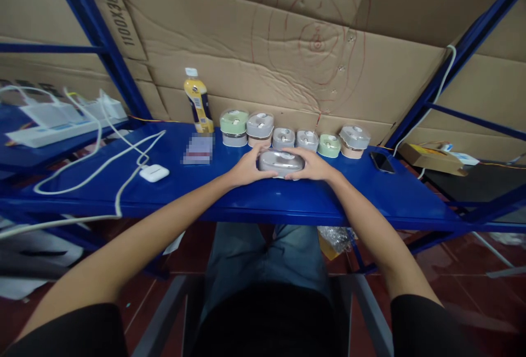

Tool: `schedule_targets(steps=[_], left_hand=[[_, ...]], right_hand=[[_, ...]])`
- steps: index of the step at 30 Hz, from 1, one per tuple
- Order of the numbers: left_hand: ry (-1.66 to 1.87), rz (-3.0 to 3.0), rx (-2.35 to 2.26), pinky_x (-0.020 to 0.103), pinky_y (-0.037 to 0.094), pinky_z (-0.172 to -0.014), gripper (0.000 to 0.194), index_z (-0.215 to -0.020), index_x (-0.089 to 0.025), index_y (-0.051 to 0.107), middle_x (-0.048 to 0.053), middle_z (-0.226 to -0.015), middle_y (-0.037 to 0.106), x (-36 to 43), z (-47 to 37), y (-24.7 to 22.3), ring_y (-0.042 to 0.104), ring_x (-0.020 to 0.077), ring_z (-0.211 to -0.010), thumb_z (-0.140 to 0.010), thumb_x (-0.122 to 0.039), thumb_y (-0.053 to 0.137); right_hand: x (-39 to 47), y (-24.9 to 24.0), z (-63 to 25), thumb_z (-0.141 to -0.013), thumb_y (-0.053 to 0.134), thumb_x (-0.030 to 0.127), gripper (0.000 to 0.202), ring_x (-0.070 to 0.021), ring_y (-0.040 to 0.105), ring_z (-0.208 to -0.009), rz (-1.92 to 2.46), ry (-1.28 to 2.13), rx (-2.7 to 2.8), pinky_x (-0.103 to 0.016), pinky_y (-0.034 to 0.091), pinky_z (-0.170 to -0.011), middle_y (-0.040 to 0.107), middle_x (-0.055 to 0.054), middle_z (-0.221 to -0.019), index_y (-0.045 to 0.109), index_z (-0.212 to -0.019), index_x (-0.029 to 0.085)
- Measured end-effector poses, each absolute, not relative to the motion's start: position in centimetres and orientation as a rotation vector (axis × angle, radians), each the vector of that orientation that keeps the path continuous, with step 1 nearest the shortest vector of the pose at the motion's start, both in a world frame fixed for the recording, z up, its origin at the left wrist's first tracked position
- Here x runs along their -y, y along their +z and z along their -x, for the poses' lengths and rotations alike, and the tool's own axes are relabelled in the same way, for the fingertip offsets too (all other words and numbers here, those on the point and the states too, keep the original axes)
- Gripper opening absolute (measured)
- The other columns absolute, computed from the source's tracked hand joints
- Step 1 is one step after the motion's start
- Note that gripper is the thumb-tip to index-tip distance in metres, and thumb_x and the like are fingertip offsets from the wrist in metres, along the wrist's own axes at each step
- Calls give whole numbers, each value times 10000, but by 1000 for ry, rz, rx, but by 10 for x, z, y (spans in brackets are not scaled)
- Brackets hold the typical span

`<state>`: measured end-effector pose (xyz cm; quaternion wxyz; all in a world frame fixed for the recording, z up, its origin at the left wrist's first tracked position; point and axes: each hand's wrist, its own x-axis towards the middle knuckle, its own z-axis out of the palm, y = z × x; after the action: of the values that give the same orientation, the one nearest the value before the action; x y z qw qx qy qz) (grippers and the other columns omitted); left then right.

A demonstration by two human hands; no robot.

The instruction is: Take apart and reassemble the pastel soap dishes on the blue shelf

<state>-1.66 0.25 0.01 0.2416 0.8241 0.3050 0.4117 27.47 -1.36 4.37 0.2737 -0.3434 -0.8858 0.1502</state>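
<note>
Between my two hands, near the middle of the blue table, is an oval grey case with a shiny, see-through lid (281,163). My left hand (250,168) wraps round its left end, thumb at the front and fingers behind. Round its right end my right hand (314,166) curls in the same way. Just behind the hands stands a row of small lidded containers, among them a grey one (284,138), another grey one (307,140) and a green one (329,145).
On the blue table (390,198) are stacked containers (234,126), a yellow bottle (198,102), a white earphone case (154,173), a phone (382,162) and loose white cables (98,168). Cardboard (222,33) stands behind. A small cardboard box (431,159) lies at the right.
</note>
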Motion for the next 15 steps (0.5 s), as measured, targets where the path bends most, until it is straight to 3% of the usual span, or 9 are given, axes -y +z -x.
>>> schedule_targets(steps=[6, 11, 15], left_hand=[[1343, -2195, -1038, 549, 602, -1092, 792, -1495, -203, 483, 147, -1252, 730, -9, 17, -2, 735, 325, -1208, -852, -490, 846], [1280, -2283, -1042, 528, 617, -1027, 696, -1453, -206, 494, 134, -1238, 702, -8, 15, -2, 729, 305, -1135, -885, -471, 797], [1230, -2308, -1062, 516, 620, -995, 678, -1451, -201, 487, 140, -1263, 683, -6, 15, -2, 720, 299, -1114, -900, -473, 774]], right_hand=[[-18, 72, -317, -823, 863, 708, 938, -472, 623, -1356, 1468, -153, 1815, -680, 476, -1162, 670, -237, -1463, 615, -1577, 209], [-55, 73, -337, -879, 792, 714, 842, -517, 572, -1351, 1921, -396, 1417, -698, 450, -1122, 608, -340, -1432, 663, -1429, 90], [-66, 58, -333, -875, 757, 722, 815, -544, 536, -1350, 1989, -435, 1328, -725, 432, -1095, 592, -397, -1410, 671, -1328, 50]])
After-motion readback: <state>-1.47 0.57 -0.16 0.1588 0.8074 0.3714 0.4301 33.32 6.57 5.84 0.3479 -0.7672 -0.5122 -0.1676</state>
